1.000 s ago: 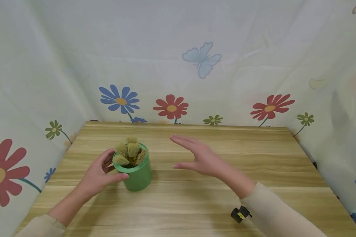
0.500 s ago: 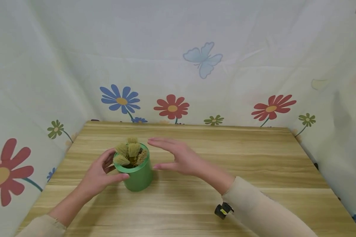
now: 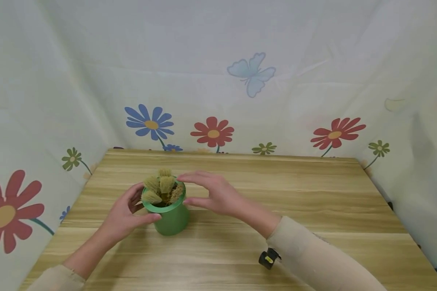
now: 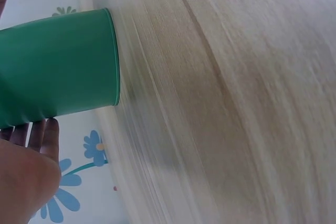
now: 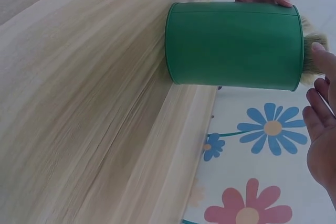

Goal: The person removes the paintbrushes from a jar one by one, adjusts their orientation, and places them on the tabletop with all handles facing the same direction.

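A green cylindrical pot (image 3: pixel 172 224) stands upright on the left part of the wooden table. Several tan bristle brush heads (image 3: pixel 166 184) stick up from its mouth. My left hand (image 3: pixel 125 214) holds the pot from the left, thumb across the front near the rim; in the left wrist view the fingertips (image 4: pixel 51 124) meet the wall of the pot (image 4: pixel 58 66). My right hand (image 3: pixel 215 193) is at the right of the rim, thumb and fingers spread apart. In the right wrist view that hand (image 5: pixel 323 129) reaches beside the bristles (image 5: pixel 314 56), its thumb overlapping them.
The wooden table (image 3: pixel 295 190) runs back to a white cloth backdrop (image 3: pixel 189 60) printed with flowers and a butterfly. Cloth also hangs at both sides. A small black device (image 3: pixel 268 258) is worn under the right sleeve (image 3: pixel 306 250).
My right hand has moved left from over the middle of the table to the right side of the pot's rim. The left hand and the pot have stayed in place.
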`<control>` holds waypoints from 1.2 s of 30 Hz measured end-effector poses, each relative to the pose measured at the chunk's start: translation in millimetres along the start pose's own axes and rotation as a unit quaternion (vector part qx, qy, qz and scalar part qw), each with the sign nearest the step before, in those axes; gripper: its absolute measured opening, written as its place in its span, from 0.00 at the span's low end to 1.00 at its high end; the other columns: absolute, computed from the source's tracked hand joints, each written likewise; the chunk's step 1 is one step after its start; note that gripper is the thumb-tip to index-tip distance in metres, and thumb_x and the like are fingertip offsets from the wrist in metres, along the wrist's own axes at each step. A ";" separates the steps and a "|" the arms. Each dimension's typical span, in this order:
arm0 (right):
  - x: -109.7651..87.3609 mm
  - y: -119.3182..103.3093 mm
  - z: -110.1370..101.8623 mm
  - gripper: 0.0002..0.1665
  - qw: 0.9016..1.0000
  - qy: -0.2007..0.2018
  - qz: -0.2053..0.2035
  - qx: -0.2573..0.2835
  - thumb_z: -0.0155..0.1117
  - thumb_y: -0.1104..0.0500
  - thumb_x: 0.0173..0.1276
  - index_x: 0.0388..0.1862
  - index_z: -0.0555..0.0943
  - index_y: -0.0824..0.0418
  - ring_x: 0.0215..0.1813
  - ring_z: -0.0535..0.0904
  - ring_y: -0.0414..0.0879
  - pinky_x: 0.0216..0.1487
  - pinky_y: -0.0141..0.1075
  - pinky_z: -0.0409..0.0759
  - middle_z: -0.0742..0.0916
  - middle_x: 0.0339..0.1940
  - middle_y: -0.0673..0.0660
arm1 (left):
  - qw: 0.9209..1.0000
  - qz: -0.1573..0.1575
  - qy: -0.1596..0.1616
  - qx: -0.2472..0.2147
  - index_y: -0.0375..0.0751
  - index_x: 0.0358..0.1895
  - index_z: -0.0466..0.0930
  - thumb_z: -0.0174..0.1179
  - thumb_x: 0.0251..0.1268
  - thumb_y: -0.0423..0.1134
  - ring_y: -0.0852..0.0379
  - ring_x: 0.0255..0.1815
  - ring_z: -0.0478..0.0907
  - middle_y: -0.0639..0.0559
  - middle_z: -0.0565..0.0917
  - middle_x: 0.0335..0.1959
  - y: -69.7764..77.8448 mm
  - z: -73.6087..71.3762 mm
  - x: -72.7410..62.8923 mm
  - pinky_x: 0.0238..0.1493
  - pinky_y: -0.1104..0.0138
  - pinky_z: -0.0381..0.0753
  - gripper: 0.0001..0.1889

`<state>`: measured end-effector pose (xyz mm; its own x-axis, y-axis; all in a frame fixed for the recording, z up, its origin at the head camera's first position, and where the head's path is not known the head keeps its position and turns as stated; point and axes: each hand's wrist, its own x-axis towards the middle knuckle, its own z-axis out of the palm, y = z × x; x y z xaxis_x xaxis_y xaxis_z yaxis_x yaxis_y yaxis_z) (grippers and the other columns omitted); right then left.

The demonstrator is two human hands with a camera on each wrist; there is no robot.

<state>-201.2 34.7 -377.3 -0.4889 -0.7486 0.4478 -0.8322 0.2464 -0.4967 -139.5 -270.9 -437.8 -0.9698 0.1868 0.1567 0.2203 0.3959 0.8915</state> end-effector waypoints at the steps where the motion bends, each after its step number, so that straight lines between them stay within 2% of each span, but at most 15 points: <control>1: 0.9 -0.2 0.5 0.35 1.000 0.002 0.000 0.000 0.80 0.55 0.69 0.73 0.80 0.59 0.74 0.78 0.45 0.76 0.37 0.75 0.84 0.71 0.53 | 1.000 0.001 0.000 0.000 0.38 0.80 0.64 0.81 0.61 0.37 0.76 0.66 0.73 0.38 0.75 0.75 0.1 0.2 -0.1 0.62 0.79 0.77 0.46; 11: 6.9 -3.1 5.9 0.26 1.000 0.020 -0.005 0.015 0.79 0.59 0.70 0.66 0.86 0.58 0.67 0.83 0.45 0.72 0.33 0.78 0.89 0.62 0.53 | 1.000 -0.001 -0.006 0.008 0.40 0.81 0.63 0.80 0.62 0.38 0.76 0.66 0.73 0.40 0.76 0.75 1.8 0.0 1.1 0.62 0.79 0.77 0.46; 17: 10.6 -0.8 9.3 0.17 0.999 0.035 -0.036 0.012 0.77 0.61 0.71 0.58 0.89 0.58 0.60 0.86 0.42 0.65 0.28 0.81 0.91 0.54 0.52 | 1.000 -0.003 -0.003 0.010 0.39 0.80 0.63 0.80 0.62 0.38 0.77 0.66 0.73 0.39 0.76 0.75 4.8 -0.2 0.4 0.61 0.79 0.77 0.46; 23: 16.0 -1.5 11.8 0.09 0.997 0.047 -0.055 0.003 0.76 0.62 0.72 0.49 0.90 0.57 0.53 0.87 0.39 0.57 0.28 0.84 0.92 0.47 0.50 | 1.000 -0.007 0.000 0.012 0.38 0.80 0.63 0.80 0.62 0.37 0.77 0.65 0.73 0.38 0.76 0.75 6.9 -0.4 -0.9 0.61 0.80 0.76 0.46; 36: 27.4 -12.3 -7.3 0.09 0.994 0.098 -0.038 0.026 0.78 0.63 0.70 0.47 0.91 0.61 0.49 0.89 0.39 0.58 0.24 0.83 0.93 0.43 0.52 | 1.000 -0.010 -0.003 0.017 0.39 0.80 0.64 0.80 0.63 0.39 0.78 0.66 0.72 0.40 0.76 0.75 1.8 1.0 0.4 0.62 0.81 0.74 0.45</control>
<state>-206.3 15.7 -353.6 -0.4718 -0.6278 0.6190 -0.8563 0.1589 -0.4915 -139.4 -269.2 -436.6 -0.9736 0.1834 0.1360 0.2038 0.4298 0.8796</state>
